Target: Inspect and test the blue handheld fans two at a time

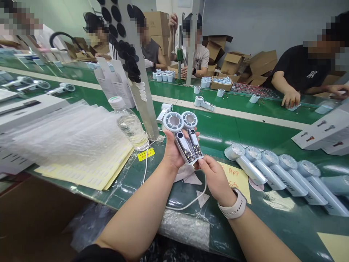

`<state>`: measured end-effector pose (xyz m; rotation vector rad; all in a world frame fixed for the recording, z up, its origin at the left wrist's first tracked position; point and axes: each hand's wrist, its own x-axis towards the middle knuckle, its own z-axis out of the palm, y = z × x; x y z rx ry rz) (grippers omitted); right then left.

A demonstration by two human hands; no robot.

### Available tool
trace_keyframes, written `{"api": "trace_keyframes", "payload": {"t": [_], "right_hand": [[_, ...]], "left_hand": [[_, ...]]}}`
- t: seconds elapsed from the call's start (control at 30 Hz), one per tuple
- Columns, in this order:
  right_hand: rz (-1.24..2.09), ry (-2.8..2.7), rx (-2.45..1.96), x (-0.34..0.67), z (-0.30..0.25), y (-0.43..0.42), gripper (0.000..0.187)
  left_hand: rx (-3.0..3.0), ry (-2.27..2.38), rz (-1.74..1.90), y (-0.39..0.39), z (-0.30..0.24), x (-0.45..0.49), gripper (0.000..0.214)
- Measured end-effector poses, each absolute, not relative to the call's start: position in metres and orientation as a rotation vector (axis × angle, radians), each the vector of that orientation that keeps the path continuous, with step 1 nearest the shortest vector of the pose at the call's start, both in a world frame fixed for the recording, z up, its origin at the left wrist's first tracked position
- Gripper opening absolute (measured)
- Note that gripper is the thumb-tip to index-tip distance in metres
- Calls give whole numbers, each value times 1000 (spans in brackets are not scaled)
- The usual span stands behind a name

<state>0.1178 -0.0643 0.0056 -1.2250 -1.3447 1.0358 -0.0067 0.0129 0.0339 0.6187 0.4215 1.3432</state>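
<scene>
My left hand [172, 151] grips two small white handheld fans [182, 133] side by side, round heads up and handles down, above the green table. My right hand [214, 175], with a white watch on the wrist, pinches the lower end of the fan handles with thumb and fingertips. A white cable [188, 204] runs under both hands across the table. A row of several pale blue fans [275, 171] lies on the table to the right of my right hand.
A water bottle [131, 125] stands left of my hands beside a stack of clear bags and yellow sheets [81, 145]. White boxes [324, 133] sit at right. Several other people work across the green conveyor [245, 105]; cardboard boxes stand behind them.
</scene>
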Motion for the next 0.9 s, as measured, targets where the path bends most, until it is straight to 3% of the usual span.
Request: {"api": "trace_keyframes", "payload": {"t": [0.17, 0.23, 0.33, 0.5, 0.67, 0.73, 0.9], "right_hand": [[523, -1641, -1418, 116, -5, -61, 9], [452, -1795, -1423, 109, -13, -61, 27], [504, -1928, -1347, 107, -18, -58, 19], [459, -1400, -1362, 149, -3, -44, 17], [670, -994, -1129, 181, 14, -38, 15], [807, -957, -1059, 181, 20, -39, 22], [1204, -944, -996, 178, 30, -44, 75]], "left_hand": [[425, 505, 1481, 21, 32, -9, 65], [421, 501, 1462, 21, 31, -8, 66], [468, 481, 1404, 19, 31, -7, 67], [524, 486, 1280, 14, 31, -1, 69], [669, 475, 893, -6, 24, 16, 70], [750, 478, 714, -16, 20, 20, 72], [809, 368, 576, -23, 15, 19, 73]]}}
